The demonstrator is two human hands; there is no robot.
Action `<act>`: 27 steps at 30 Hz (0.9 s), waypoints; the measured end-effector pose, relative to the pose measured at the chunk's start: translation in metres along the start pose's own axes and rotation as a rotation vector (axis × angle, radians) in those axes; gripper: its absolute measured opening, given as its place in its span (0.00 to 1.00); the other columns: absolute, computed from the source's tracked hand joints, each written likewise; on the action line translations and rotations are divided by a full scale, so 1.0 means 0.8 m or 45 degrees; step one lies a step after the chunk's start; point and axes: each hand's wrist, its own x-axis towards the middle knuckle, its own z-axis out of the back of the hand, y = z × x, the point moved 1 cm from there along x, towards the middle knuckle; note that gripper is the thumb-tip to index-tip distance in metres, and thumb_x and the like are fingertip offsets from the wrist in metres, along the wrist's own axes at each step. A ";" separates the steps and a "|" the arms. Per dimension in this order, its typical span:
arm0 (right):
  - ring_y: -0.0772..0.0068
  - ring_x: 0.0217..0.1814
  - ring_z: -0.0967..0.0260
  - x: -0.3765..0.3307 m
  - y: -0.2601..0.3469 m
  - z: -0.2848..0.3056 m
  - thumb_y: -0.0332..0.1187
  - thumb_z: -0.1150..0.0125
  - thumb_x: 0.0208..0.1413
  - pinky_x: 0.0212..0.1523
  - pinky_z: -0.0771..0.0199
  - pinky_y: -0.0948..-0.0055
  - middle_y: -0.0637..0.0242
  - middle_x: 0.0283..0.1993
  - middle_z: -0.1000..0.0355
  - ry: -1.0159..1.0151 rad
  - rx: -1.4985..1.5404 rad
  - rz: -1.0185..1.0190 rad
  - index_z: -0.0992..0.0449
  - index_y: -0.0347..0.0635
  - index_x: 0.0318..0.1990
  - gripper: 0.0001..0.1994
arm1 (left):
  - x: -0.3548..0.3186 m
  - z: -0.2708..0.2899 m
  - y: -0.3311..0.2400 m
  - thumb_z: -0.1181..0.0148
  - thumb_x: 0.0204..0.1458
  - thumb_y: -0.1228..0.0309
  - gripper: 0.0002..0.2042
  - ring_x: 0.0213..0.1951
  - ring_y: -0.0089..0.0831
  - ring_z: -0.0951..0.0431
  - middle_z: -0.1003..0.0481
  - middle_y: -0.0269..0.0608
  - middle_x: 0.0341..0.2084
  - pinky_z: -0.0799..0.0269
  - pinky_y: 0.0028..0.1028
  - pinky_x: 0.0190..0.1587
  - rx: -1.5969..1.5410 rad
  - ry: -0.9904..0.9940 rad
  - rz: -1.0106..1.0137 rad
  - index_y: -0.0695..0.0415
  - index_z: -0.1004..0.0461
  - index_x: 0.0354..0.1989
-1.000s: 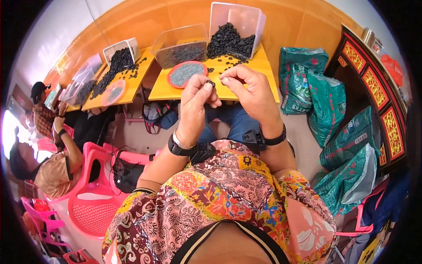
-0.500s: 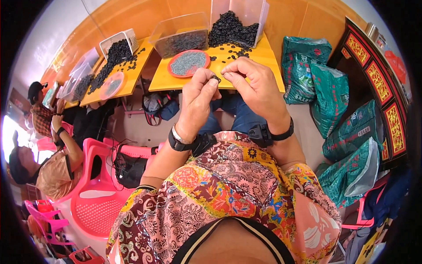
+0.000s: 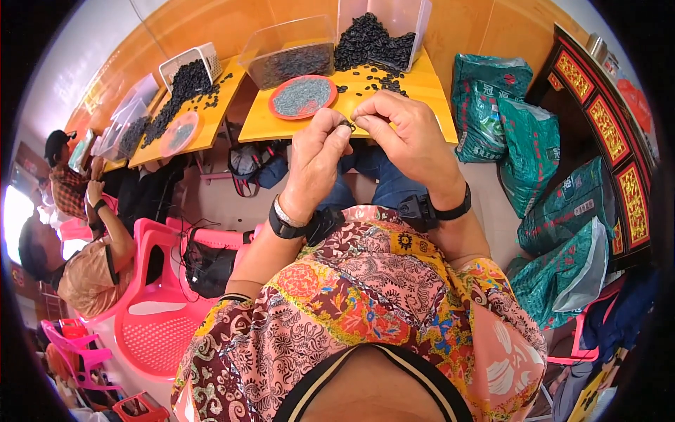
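My left hand (image 3: 313, 165) is closed, its thumb and forefinger pinching a small black piece (image 3: 346, 124) in front of the table's near edge. My right hand (image 3: 415, 141) is pinched against the same piece; whatever its fingertips hold is too small to make out. Beyond my left hand, an orange-red plate (image 3: 275, 111) carries a heap of tiny grey parts (image 3: 302, 95). A pile of black oval pieces (image 3: 373, 46) spills from a clear bin (image 3: 420, 32) onto the yellow table (image 3: 271, 130), with several strays near the plate.
A clear bin (image 3: 288, 42) of black pieces stands behind the plate. Green sacks (image 3: 527, 155) line the floor at right beside a carved dark cabinet (image 3: 598, 112). At left are a pink chair (image 3: 158, 337), another yellow table (image 3: 218, 98) and a seated person (image 3: 95, 281).
My right fingertips have moved slightly left and now meet the black piece in my left hand. The left hand has stayed nearly in place.
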 end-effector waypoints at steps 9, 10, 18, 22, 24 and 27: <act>0.63 0.30 0.30 -0.001 -0.003 -0.001 0.28 0.46 0.51 0.32 0.32 0.71 0.60 0.28 0.29 0.015 -0.045 0.013 0.28 0.35 0.30 0.05 | 0.001 0.000 0.005 0.52 0.53 0.75 0.04 0.20 0.26 0.29 0.32 0.40 0.17 0.34 0.24 0.24 0.097 0.034 -0.039 0.63 0.34 0.30; 0.63 0.30 0.30 -0.002 -0.004 -0.002 0.28 0.46 0.51 0.32 0.32 0.71 0.59 0.28 0.29 0.007 -0.060 0.028 0.27 0.35 0.30 0.05 | 0.001 0.001 0.007 0.52 0.53 0.74 0.04 0.20 0.27 0.29 0.32 0.40 0.17 0.34 0.24 0.24 0.092 0.026 -0.045 0.63 0.33 0.30; 0.63 0.28 0.29 -0.003 -0.005 -0.008 0.28 0.45 0.49 0.30 0.32 0.71 0.59 0.27 0.29 0.021 -0.132 0.030 0.27 0.35 0.29 0.05 | -0.002 0.001 0.015 0.51 0.52 0.75 0.04 0.18 0.27 0.30 0.33 0.40 0.15 0.36 0.26 0.22 0.110 0.025 -0.047 0.62 0.33 0.29; 0.64 0.27 0.29 -0.003 -0.005 -0.009 0.28 0.44 0.49 0.29 0.32 0.71 0.59 0.26 0.28 0.053 -0.095 -0.076 0.26 0.35 0.29 0.05 | -0.004 -0.002 0.018 0.52 0.52 0.75 0.04 0.17 0.26 0.30 0.34 0.39 0.14 0.37 0.25 0.20 0.111 -0.015 -0.063 0.62 0.34 0.28; 0.64 0.27 0.29 -0.002 -0.008 -0.010 0.28 0.43 0.48 0.29 0.32 0.71 0.59 0.26 0.28 0.057 -0.086 -0.066 0.26 0.35 0.29 0.05 | -0.003 -0.005 0.021 0.52 0.52 0.75 0.04 0.17 0.25 0.31 0.34 0.38 0.13 0.37 0.25 0.20 0.069 -0.032 -0.043 0.62 0.34 0.28; 0.65 0.28 0.28 0.003 -0.026 -0.016 0.28 0.43 0.49 0.29 0.31 0.72 0.58 0.27 0.27 0.084 -0.077 -0.068 0.25 0.35 0.32 0.06 | 0.001 -0.005 0.031 0.52 0.52 0.75 0.05 0.17 0.24 0.32 0.35 0.37 0.13 0.38 0.24 0.20 0.072 -0.046 -0.006 0.63 0.34 0.27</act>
